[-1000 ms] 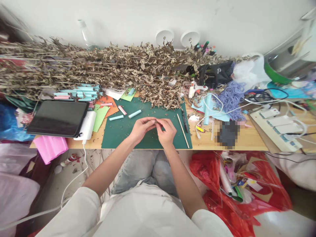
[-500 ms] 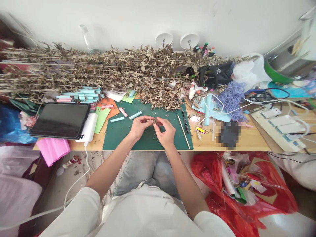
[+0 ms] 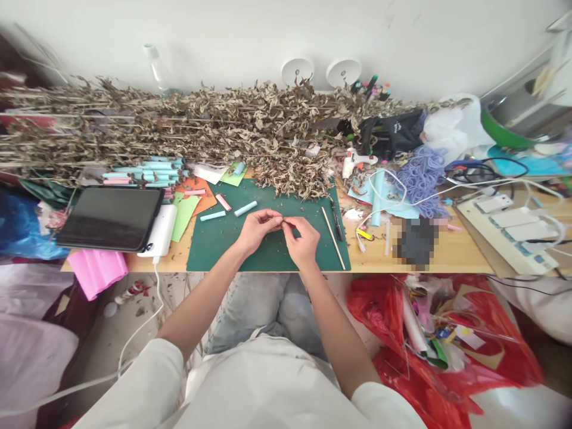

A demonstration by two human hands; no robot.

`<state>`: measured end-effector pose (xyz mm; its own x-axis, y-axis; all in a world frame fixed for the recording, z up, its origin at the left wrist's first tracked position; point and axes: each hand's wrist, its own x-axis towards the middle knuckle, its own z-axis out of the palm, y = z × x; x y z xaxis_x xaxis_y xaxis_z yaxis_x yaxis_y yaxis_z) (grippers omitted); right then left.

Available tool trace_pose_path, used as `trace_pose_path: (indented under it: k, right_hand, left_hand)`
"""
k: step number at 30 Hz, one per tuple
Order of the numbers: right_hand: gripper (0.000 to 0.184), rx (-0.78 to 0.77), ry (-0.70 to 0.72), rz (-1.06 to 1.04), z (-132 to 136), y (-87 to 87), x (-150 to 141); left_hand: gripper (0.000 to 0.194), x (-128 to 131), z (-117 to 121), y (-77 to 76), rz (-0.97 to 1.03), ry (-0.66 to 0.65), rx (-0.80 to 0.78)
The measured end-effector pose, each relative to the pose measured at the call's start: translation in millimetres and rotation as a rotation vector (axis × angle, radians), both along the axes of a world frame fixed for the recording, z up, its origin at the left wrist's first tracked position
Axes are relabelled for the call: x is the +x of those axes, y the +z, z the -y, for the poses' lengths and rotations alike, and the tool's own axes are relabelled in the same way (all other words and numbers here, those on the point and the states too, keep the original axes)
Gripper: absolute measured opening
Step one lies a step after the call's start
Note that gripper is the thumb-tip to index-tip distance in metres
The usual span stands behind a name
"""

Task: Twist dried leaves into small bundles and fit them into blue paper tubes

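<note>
Over the green cutting mat [image 3: 214, 253], my left hand [image 3: 255, 231] and my right hand [image 3: 304, 241] meet fingertip to fingertip. Both are closed in a pinch on a small bit of dried leaf, mostly hidden by the fingers. Left of my hands lie a blue paper roll [image 3: 213, 216], another blue roll [image 3: 245, 208] and a pink roll [image 3: 223, 202]. A thin wooden stick [image 3: 333, 238] and a black pen [image 3: 336, 220] rest along the mat's right side. Dried leaves [image 3: 304, 179] spill onto its back edge, and crumbs dot the mat.
Long bundles of dried leafy stems [image 3: 201, 119] line the wall. To the left are stacked paper rolls [image 3: 156, 173], a black tablet [image 3: 111, 217] and a white power bank [image 3: 159, 232]. At right sit a glue gun [image 3: 357, 161], purple yarn [image 3: 420, 179] and a power strip [image 3: 496, 229].
My fingertips have come closer together, and the dried leaf that showed between them is now mostly covered. The things on the table have stayed in place.
</note>
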<state>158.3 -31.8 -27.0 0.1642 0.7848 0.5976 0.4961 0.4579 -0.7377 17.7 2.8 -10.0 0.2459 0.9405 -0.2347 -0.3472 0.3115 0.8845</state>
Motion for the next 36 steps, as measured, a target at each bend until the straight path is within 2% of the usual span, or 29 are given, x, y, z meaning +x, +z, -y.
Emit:
trace_pose_path:
  k: [3, 7, 10, 14, 21, 27, 36]
  right_hand:
    - [0.013, -0.007, -0.008, 0.008, -0.4, -2.2, 0.8]
    - [0.023, -0.069, 0.006, 0.008, -1.1, -3.7, 2.7]
    - [0.016, -0.077, 0.031, 0.019, -1.4, -2.9, 3.1]
    - [0.015, -0.071, 0.032, 0.024, -0.8, -0.7, 2.3]
    - [0.014, -0.027, 0.021, -0.021, -0.9, -2.0, 1.7]
    - [0.015, -0.082, -0.022, -0.076, -2.6, -8.3, 2.9]
    - [0.018, -0.035, -0.03, 0.041, -1.5, -3.5, 0.8]
  left_hand:
    - [0.029, 0.7, -0.2, -3.4, -0.002, 0.012, 0.02]
    - [0.029, -2.1, -2.8, -6.6, -0.021, -0.003, 0.05]
    - [0.028, -4.1, -4.0, -8.0, -0.052, 0.002, 0.085]
    - [0.026, -4.4, -4.1, -9.3, -0.096, 0.034, 0.137]
    - [0.027, -4.3, -4.9, -8.9, -0.106, 0.017, 0.12]
    - [0.025, -2.6, -0.7, -8.4, -0.131, 0.107, 0.128]
    - [0.027, -0.6, 0.9, -7.7, -0.197, 0.118, 0.18]
